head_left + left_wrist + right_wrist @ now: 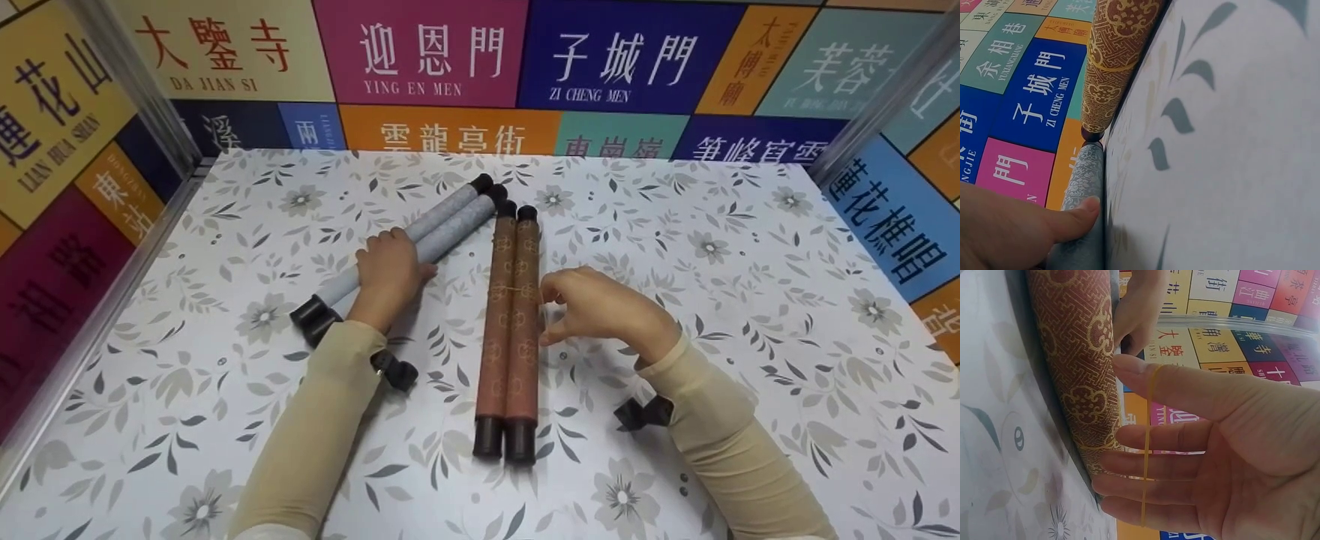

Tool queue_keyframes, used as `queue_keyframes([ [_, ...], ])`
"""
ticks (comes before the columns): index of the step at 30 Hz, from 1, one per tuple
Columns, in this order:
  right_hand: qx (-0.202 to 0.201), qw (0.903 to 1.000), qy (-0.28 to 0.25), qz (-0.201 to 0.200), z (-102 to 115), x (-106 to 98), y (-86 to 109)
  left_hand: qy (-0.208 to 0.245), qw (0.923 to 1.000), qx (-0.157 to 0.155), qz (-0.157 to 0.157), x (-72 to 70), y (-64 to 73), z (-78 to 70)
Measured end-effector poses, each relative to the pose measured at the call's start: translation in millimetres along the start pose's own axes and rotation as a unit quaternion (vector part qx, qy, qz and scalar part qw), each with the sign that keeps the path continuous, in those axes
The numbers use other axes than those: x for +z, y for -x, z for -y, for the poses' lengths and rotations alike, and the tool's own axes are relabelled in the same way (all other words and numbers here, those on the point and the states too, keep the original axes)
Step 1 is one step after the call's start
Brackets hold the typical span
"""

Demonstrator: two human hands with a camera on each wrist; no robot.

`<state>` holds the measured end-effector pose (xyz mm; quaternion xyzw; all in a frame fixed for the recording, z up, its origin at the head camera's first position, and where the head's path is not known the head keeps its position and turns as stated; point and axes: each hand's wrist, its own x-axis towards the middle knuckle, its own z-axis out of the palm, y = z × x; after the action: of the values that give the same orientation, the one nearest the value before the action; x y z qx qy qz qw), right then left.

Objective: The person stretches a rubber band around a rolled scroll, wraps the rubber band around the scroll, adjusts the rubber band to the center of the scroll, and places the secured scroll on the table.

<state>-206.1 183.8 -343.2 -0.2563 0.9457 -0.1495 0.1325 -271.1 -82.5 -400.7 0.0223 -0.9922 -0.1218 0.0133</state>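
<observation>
My left hand (388, 271) grips a pair of grey patterned scrolls (457, 234) with black end knobs, lying aslant at the left. In the left wrist view the thumb (1075, 222) lies along the grey roll. Beside them, two red-brown scrolls (495, 352) with gold patterning lie side by side, pointing away from me, with a thin yellow band (1092, 448) round them. My right hand (611, 309) is at their right side, fingertips close to the roll. A yellow rubber band (1145, 464) is stretched across its thumb and spread, nearly straight fingers.
A white tabletop (675, 465) with grey flowers and leaves lies under everything. Panels of coloured signs (427, 52) stand behind and on both sides, with metal posts at the back corners. Black wrist mounts (395, 373) hang by both sleeves.
</observation>
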Motion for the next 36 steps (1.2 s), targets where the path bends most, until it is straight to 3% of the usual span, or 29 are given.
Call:
queue_keyframes([
  [15, -0.014, 0.9997, 0.013, -0.016, -2.0, -1.7, 0.7, 0.004, 0.9999, 0.01, -0.008, -0.4, -0.1, -0.6],
  [24, -0.026, 0.9992, 0.01, -0.03, -4.9, -4.4, 2.4, 0.007, 0.9993, 0.011, -0.036, -5.2, 1.4, -1.7],
  [36, -0.017, 0.9992, 0.001, -0.037, -10.7, -14.8, 8.3, 0.026, 0.9981, 0.033, -0.044, -24.4, 11.9, -23.8],
])
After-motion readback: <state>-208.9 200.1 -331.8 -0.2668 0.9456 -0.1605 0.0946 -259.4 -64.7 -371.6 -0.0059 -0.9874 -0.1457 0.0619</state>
